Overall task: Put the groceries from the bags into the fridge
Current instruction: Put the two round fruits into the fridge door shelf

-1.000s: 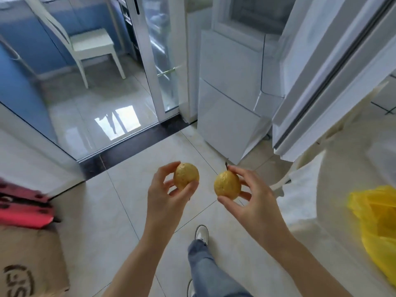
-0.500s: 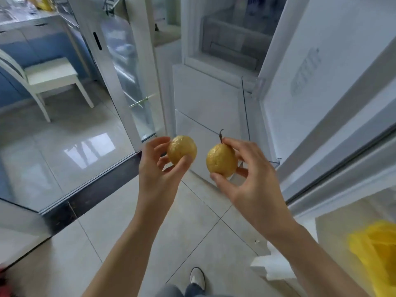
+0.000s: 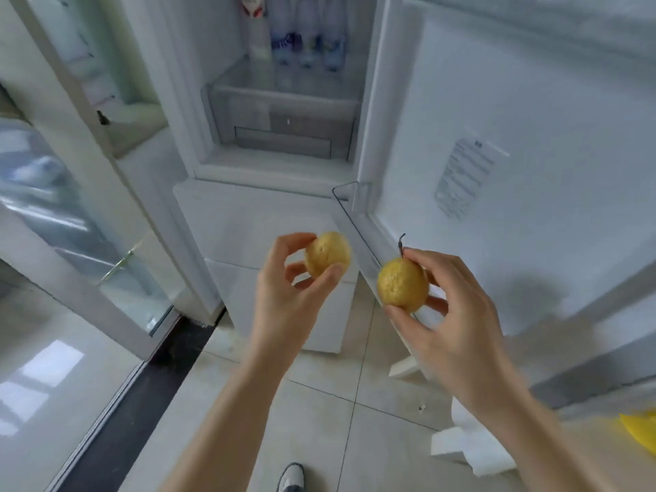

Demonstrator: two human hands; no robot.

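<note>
Two round, yellow-brown, rough-skinned fruits are in your hands, one each, held up in front of the open white fridge (image 3: 248,165). Your left hand (image 3: 284,296) grips the stemless fruit (image 3: 328,253) with curled fingers on its left side and the thumb pressed under its lower right edge. Your right hand (image 3: 458,314) pinches the other fruit, the one with a short dark stem (image 3: 403,285), between the fingertips behind and above it and the thumb beneath it; the stem pokes up beside your forefinger. The two fruits are near each other but apart, both below the fridge's open compartment and level with its closed white lower drawers (image 3: 255,221).

Inside the fridge, a clear plastic crisper drawer (image 3: 284,115) sits at the bottom of the open compartment. On the shelf above it stand a white bottle with a red cap (image 3: 257,33) and, just right of it, clear water bottles with blue labels (image 3: 307,44). The fridge's white door (image 3: 532,118) hangs open to the right of the compartment, with a printed paper label (image 3: 465,179) stuck on its inner face. Left of the fridge is a white-framed glass sliding door (image 3: 88,193). A corner of a yellow plastic bag (image 3: 639,431) shows far right of the fridge, at the frame's edge. The toe of a grey and white shoe (image 3: 291,474) rests on the beige tiled floor (image 3: 319,403) below your hands.
</note>
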